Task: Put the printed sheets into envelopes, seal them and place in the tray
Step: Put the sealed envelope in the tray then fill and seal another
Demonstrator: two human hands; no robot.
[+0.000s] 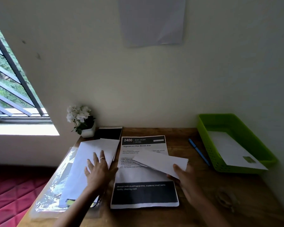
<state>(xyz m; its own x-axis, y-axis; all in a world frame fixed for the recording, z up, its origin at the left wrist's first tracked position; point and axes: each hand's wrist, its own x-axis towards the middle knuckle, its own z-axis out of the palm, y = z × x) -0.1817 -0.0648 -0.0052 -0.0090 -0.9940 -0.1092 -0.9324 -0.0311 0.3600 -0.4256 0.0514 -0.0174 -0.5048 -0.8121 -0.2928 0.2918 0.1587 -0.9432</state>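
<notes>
The fingers (pixel 179 168) of the right hand (pixel 185 177) are closed on a folded white sheet (pixel 161 161), which is held just above the printed sheets (pixel 144 177) lying in the middle of the tabletop (pixel 203 185). The left hand (pixel 97 172) lies flat, with its fingers spread out, on the stack of white envelopes (pixel 92 153) at the left. At the right the green tray (pixel 220 122) already holds one envelope (pixel 233 151), and a blue pen (pixel 198 151) lies between the tray and the sheets.
</notes>
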